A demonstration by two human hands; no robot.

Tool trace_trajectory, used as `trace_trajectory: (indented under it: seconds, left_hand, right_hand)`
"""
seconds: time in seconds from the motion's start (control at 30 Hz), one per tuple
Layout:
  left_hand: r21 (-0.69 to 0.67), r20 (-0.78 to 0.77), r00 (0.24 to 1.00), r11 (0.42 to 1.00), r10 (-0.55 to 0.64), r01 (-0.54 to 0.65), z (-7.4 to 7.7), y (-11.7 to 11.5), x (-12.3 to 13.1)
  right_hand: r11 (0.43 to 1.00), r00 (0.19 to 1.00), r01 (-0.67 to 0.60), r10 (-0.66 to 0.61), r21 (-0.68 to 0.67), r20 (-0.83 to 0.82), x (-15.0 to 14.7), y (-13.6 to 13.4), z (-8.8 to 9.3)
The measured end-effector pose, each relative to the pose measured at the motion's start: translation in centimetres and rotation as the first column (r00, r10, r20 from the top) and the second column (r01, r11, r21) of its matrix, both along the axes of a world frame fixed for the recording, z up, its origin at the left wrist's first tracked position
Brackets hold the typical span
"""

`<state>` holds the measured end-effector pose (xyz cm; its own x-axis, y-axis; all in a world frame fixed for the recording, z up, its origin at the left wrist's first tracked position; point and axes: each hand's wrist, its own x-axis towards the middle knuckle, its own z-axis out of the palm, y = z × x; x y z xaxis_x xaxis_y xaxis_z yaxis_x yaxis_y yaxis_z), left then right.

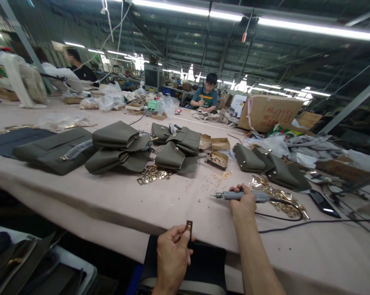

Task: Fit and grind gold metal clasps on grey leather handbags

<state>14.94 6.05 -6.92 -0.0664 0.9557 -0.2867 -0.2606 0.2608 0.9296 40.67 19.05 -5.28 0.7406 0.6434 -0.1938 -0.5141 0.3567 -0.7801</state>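
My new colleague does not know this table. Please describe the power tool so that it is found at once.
Over the pinkish table, right of the centre, find the right hand. It grips the grey power tool, whose thin tip points left. Unlike the gold pieces beside it, the tool has a black cord.

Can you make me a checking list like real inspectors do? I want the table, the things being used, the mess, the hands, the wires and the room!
Surface: pinkish table with olive bags on it.
Job's things: grey screwdriver-like tool; small slotted piece.
Clutter: gold-coloured pieces, crumpled plastic.
Hands: left hand grips the slotted piece; right hand grips the tool.
Cables: black cord crosses the table's right side.
Surroundings: white fan at left; co-worker across the table.
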Motion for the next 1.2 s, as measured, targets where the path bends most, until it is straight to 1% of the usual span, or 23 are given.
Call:
trace_trajectory:
  seconds: [0.1,0.23,0.43,0.63,0.77,0.97,1.1,1.2]
  left_hand:
    - [-0.002,-0.007,1.000,1.000,-0.003,0.003,-0.2,0.0,0.0]
    - [-0.012,-0.014,1.000,1.000,-0.006,0.006,-0.4,0.1,0.1]
    - [-0.032,-0.011,1.000,0.999,0.020,-0.020,-0.4,0.3,0.3]
    - [-0.003,-0.006,1.000,1.000,0.022,-0.022,-1.6,0.3,0.7]
    - [0.000,-0.010,1.000,1.000,0.013,-0.013,-2.0,0.3,0.8]
    - [-0.003,-0.027,1.000,1.000,0.011,-0.011,-2.0,0.3,0.8]
    - [0.014,-0.027,1.000,1.000,0.012,-0.012,-1.7,0.3,0.8]
    - [-0.004,-0.029,0.999,1.000,0.013,-0.013,-1.4,0.4,0.8]
  right_hand:
    - [0.990,0.988,0.130,-0.133,-0.047,-0.082,-0.7,1.5,-1.1]
    - [0.978,0.973,0.192,-0.200,-0.079,-0.119,-1.1,2.7,-1.9]
    - [0.978,0.965,0.193,-0.205,-0.083,-0.162,-1.5,3.2,-2.2]
    - [0.971,0.951,0.226,-0.238,-0.083,-0.198,-2.0,3.5,-2.0]
    - [0.971,0.946,0.226,-0.237,-0.073,-0.222,-1.9,3.3,-1.8]
    - [0.979,0.944,0.205,-0.203,-0.021,-0.260,-1.7,2.4,-1.4]
    - [0.978,0.940,0.210,-0.206,-0.016,-0.272,-1.7,2.3,-1.4]
    - [0.978,0.938,0.210,-0.205,-0.012,-0.280,-1.6,2.3,-1.4]
